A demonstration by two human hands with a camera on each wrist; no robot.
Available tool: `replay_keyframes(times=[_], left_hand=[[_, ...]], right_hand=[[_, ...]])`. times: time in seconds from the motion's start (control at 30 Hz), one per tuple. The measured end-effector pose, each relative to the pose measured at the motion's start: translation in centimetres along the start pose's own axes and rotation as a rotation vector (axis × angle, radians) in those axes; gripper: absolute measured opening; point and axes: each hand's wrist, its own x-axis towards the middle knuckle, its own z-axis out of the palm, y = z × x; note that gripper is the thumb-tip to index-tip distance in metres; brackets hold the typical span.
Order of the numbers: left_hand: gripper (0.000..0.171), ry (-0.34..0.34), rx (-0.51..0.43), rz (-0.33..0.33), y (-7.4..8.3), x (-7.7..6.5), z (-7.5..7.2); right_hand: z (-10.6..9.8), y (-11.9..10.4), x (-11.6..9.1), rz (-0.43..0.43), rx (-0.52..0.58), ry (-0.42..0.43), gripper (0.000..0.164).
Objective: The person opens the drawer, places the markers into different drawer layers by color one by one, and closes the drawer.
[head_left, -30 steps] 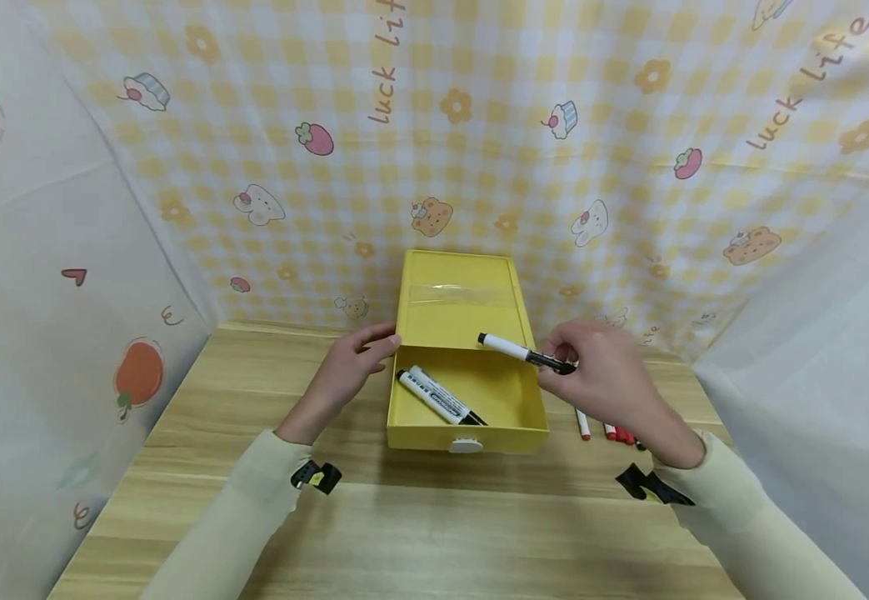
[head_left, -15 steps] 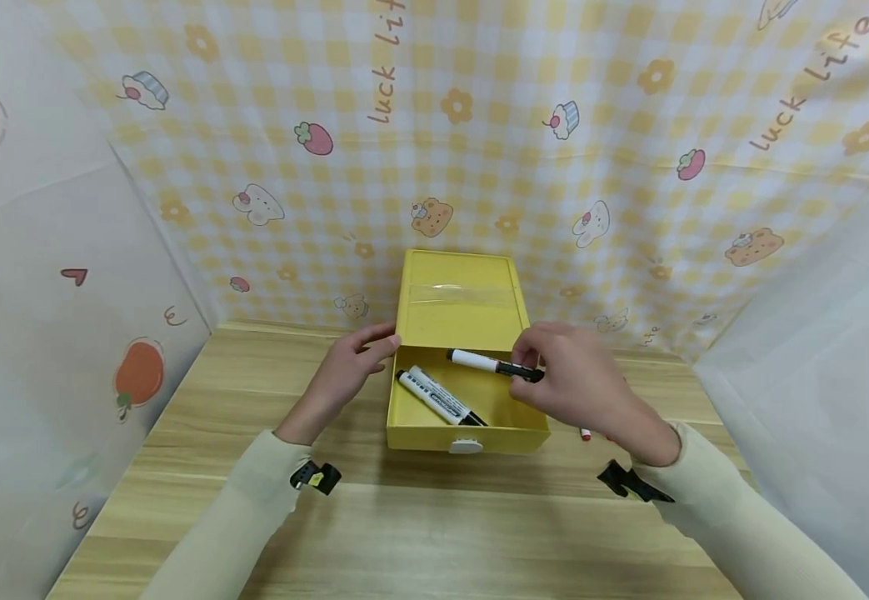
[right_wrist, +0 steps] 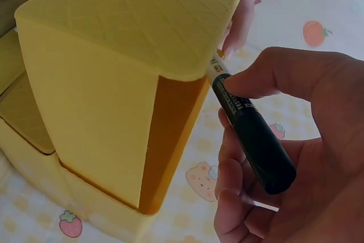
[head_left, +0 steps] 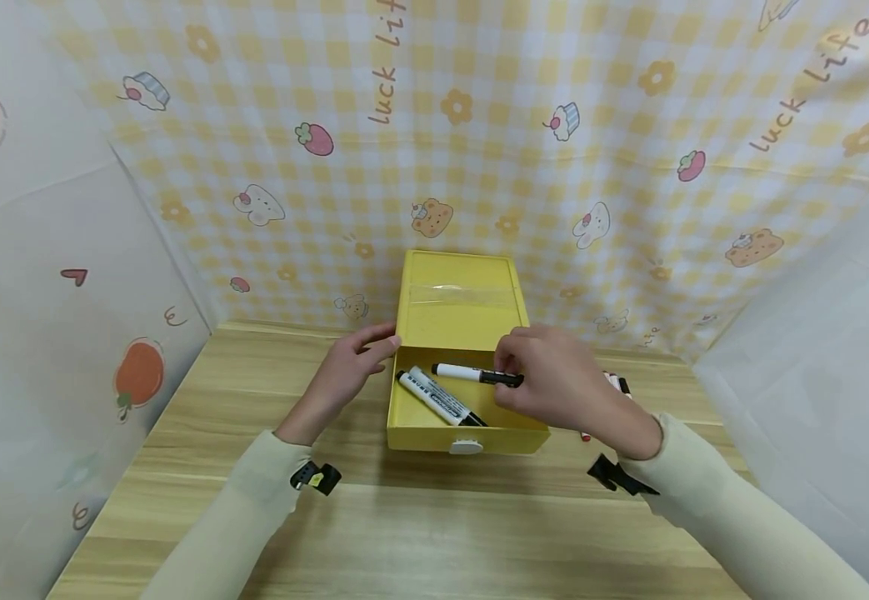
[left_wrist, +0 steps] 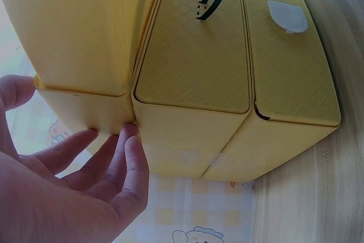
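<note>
A yellow drawer box (head_left: 464, 321) stands against the cloth, its top drawer (head_left: 421, 438) pulled out. My right hand (head_left: 557, 377) pinches a marker (head_left: 458, 372) between thumb and fingers by its black-capped end. The marker's white barrel points left over the drawer opening, as the head view shows. Inside the drawer, other markers (head_left: 437, 397) with white barrels and black caps lie slanted together. My left hand (head_left: 344, 373) rests against the box's left side. In the left wrist view its extended fingers (left_wrist: 114, 163) touch the side wall, and the thumb lies at the top edge.
Beneath the top drawer sit two shut drawers, one with a black loop (left_wrist: 211, 3), the lowest with a white tab (left_wrist: 288, 16). More markers (head_left: 614, 382), partly hidden by the right hand, lie on the wooden table (head_left: 434, 533) to the right. A checked cloth (head_left: 434, 150) hangs behind.
My right hand has moved left with the marker, from the drawer's right edge to over its opening, and slightly lower. The left hand and box have stayed in place.
</note>
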Motion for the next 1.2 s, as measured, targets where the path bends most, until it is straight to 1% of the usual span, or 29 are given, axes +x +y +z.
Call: replay_keyframes(times=[0.27,0.57,0.83,1.0,1.2], left_hand=[[0.061,-0.003,0.01,0.01,-0.1,-0.1,-0.1],[0.059,-0.013,0.0,0.021,-0.3,0.0,-0.1],[0.059,-0.012,-0.004,0.026,-0.2,0.1,0.0],[0.059,-0.016,-0.007,0.026,-0.2,0.1,-0.1],[0.059,-0.015,-0.005,0.022,-0.1,0.0,-0.1]], right_hand=[[0.2,-0.3,0.7,0.002,-0.04,-0.058,0.01],[0.3,-0.6,1.5,0.007,-0.056,-0.082,0.011],[0.7,-0.6,2.1,-0.013,-0.057,-0.103,0.009],[0.9,-0.8,2.4,-0.025,-0.082,-0.114,0.01],[1.1,-1.1,2.5,-0.019,-0.105,-0.152,0.008]])
